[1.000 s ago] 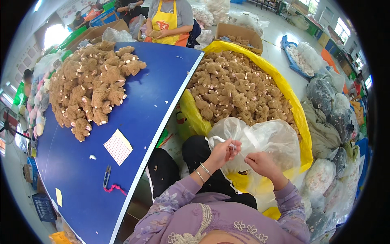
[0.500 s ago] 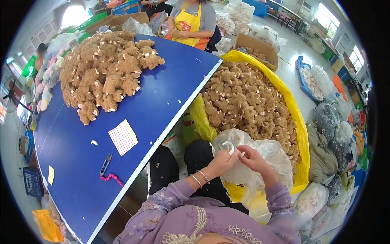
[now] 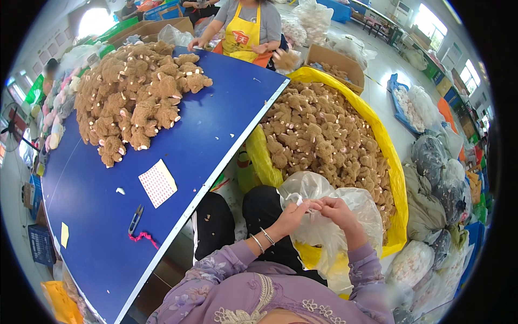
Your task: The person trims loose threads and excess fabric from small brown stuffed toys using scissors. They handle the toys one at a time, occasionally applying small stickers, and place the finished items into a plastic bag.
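Over a clear plastic bag [image 3: 359, 208] on my lap side, my left hand [image 3: 294, 216] and my right hand [image 3: 339, 211] meet with fingertips closed in a pinch. A small white piece [image 3: 294, 198] shows at the left fingers. What lies between the fingertips is too small and covered to name. The plastic bag rests against a big yellow sack [image 3: 398, 216], which is filled with brown plush pieces [image 3: 324, 129] that have pale tips. On the blue table to my left lie thread snips [image 3: 136, 218] with a pink cord [image 3: 145, 236] and a sheet of small labels [image 3: 157, 183].
A heap of brown plush pieces [image 3: 135, 97] covers the far part of the blue table [image 3: 97, 216]. Across it sits a person in a yellow apron [image 3: 241, 32]. A cardboard box [image 3: 337, 62] stands behind the sack; stuffed plastic bags [image 3: 426, 205] line the right.
My fingertips have drawn together over the plastic bag, and the white piece shows differently. The person opposite has spread their hands, one reaching to the table edge. The view has shifted slightly.
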Motion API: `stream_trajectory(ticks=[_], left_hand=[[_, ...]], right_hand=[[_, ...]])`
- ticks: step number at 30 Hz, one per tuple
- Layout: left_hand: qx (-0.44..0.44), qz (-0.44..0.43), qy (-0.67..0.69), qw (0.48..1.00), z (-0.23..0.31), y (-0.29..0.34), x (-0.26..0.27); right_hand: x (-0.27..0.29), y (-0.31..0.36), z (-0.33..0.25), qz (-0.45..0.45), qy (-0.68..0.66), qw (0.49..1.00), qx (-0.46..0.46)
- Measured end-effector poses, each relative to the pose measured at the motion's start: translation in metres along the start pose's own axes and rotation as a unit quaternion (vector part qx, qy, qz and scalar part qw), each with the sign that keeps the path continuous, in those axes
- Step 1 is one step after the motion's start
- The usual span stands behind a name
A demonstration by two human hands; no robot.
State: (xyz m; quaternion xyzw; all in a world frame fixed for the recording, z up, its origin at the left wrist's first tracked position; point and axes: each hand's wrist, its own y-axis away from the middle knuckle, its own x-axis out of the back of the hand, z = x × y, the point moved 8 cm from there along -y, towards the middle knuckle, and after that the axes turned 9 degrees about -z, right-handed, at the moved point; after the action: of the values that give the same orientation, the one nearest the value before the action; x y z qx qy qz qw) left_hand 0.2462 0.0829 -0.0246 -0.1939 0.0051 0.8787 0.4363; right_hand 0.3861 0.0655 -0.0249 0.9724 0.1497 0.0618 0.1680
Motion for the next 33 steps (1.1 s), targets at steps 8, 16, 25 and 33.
stream_trajectory(ticks=[8,16,25,33], left_hand=[[0.088,0.014,0.310,0.947,-0.021,0.024,0.002],[0.165,0.059,0.080,0.981,-0.072,0.060,0.017],[0.173,-0.011,0.135,0.976,-0.004,0.020,-0.015],[0.225,0.016,0.225,0.948,-0.028,0.096,0.074]], right_hand=[[-0.035,-0.008,-0.027,-0.049,-0.312,0.949,0.020],[0.032,0.009,-0.008,0.071,0.033,0.997,-0.004],[-0.021,0.078,0.049,-0.057,0.436,0.878,-0.189],[0.030,0.234,-0.064,0.071,0.075,0.991,-0.086]])
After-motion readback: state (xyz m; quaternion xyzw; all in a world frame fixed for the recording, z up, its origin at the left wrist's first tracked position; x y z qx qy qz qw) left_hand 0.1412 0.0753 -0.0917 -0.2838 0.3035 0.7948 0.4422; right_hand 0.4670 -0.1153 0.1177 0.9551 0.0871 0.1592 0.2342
